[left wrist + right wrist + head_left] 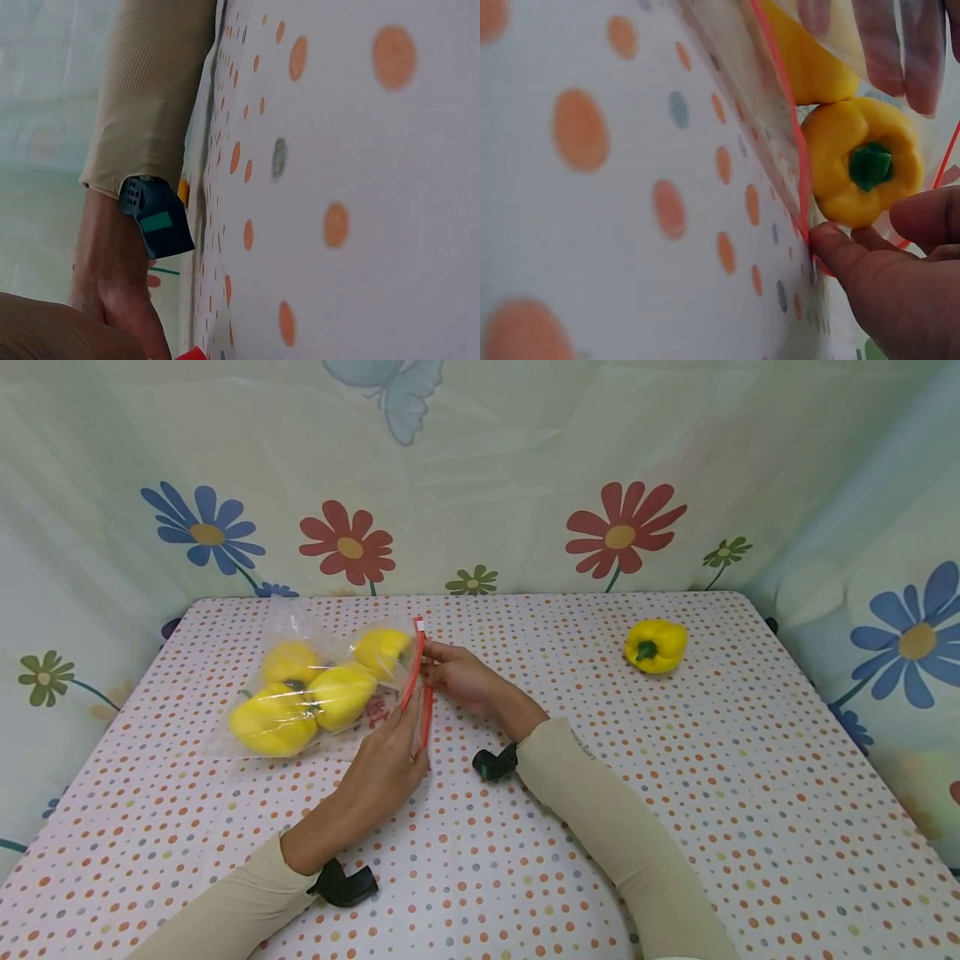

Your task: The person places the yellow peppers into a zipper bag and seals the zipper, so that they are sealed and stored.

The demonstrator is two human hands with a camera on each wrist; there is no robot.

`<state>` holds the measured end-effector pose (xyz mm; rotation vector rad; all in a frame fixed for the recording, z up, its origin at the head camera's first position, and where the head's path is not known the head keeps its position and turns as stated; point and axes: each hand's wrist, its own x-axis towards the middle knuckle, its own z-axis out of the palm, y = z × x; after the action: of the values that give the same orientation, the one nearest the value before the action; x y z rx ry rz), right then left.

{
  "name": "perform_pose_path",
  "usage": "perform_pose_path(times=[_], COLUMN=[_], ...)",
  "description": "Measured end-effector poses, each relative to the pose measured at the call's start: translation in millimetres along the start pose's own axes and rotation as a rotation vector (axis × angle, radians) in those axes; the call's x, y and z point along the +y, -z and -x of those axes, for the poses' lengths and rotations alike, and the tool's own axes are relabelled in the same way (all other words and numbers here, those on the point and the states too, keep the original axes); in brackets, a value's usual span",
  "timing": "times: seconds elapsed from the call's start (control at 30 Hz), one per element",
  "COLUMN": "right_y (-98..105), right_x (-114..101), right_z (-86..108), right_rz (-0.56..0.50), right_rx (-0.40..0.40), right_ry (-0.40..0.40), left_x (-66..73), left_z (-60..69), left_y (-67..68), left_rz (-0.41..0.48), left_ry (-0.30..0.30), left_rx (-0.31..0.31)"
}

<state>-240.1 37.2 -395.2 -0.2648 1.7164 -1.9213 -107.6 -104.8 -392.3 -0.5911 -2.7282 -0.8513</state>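
A clear plastic bag with a red-edged mouth [415, 664] lies on the left half of the table, several yellow bell peppers [341, 696] inside. At the mouth's near side my left hand [382, 768] holds the bag, its long fingers straight along the plastic; they show through it in the right wrist view. My right hand [465, 681] holds the mouth's far part; in the right wrist view its fingertips [832, 238] touch the red edge, beside a pepper [866, 161] with a green stem. Another yellow pepper [656, 646] sits alone at the back right.
A white cloth with coloured dots [570, 877] covers the table. Behind it hangs a flowered curtain [480, 485]. Dark devices are strapped at both wrists, one at the left wrist [345, 885] and one at the right wrist [495, 763].
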Motion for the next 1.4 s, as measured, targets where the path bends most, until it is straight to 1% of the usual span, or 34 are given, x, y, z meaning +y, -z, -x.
perform_pose_path(times=[0.17, 0.33, 0.47, 0.57, 0.8, 0.93, 1.07, 1.17, 1.3, 1.4], right_y=[1, 6, 10, 12, 14, 15, 16, 19, 27, 35], right_x=[-1, 0, 0, -1, 0, -1, -5, -10, -16, -21], right_z=[-3.1, -7.0, -9.5, -10.6, -14.2, -13.6, -8.9, -2.1, 9.4, 19.0], right_rz=[-0.012, -0.044, -0.061, -0.044, 0.046, 0.044, 0.026, 0.020, 0.019, 0.055], right_rx=[0.009, 0.037, 0.037, 0.019, -0.049, -0.040, -0.003, 0.025, 0.034, 0.038], right_ry=[-0.023, -0.025, -0.027, -0.023, -0.020, -0.037, -0.068, -0.075, -0.051, -0.018], left_x=[-1.0, -1.1, -1.1, -1.1, -0.7, 0.4, 2.4, 3.5, 3.8, 3.6], left_z=[0.6, 0.8, 0.9, 0.9, 1.0, 1.3, 1.8, 2.3, 3.3, 4.0], left_y=[-1.1, -2.0, -2.1, -1.7, -0.2, 0.4, 1.4, 2.6, 4.2, 4.8], left_rz=[-0.001, -0.015, -0.023, -0.031, -0.030, -0.025, -0.037, -0.053, -0.074, -0.088], left_ry=[-0.003, -0.011, -0.018, -0.023, -0.023, -0.010, 0.024, 0.056, 0.085, 0.101], left_rx=[0.000, 0.005, 0.008, 0.014, 0.015, 0.010, 0.011, 0.007, -0.011, -0.020])
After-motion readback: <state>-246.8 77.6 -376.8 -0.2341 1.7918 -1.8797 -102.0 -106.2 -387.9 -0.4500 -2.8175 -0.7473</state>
